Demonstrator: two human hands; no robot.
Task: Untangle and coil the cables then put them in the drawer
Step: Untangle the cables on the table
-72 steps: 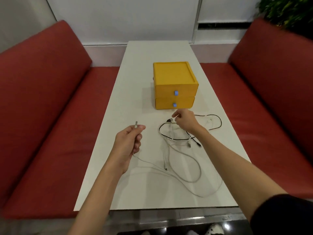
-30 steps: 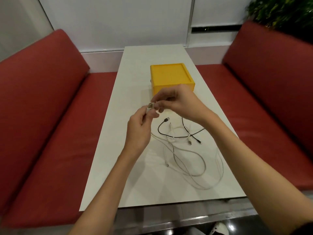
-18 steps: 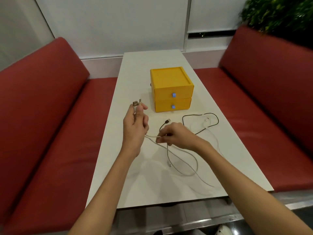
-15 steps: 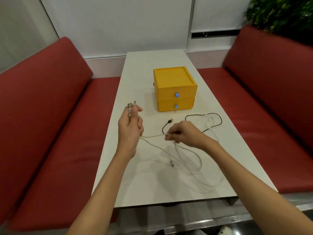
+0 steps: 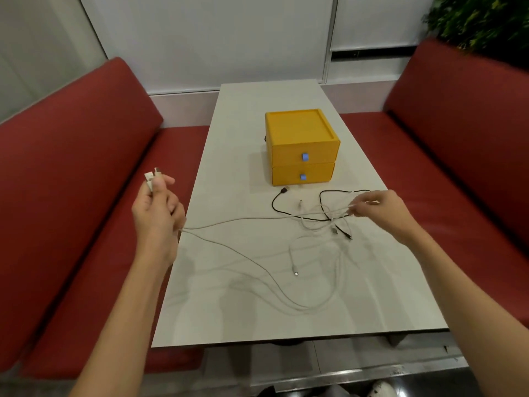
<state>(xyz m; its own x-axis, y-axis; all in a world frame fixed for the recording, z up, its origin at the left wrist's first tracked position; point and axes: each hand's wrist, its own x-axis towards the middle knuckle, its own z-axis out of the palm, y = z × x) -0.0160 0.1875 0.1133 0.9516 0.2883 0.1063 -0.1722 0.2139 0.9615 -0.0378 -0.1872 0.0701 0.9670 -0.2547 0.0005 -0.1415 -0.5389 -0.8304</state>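
Head view: white cable (image 5: 229, 222) hard to trace on pale table (image 5: 243, 124); left hand (image 5: 156, 213) grips two plugs (image 5: 151, 177), right hand (image 5: 383, 209) pinches a strand.

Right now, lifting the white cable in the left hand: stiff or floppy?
Likely floppy: the white cable droops from the left hand into loose loops on the table. Lifting may drag the black cable, which crosses it near the right hand.

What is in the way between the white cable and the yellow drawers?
The top drawer and bottom drawer are both shut, so no cable can go in yet. The white cable, gripped by the left hand and pinched by the right hand, is also crossed with the black cable.
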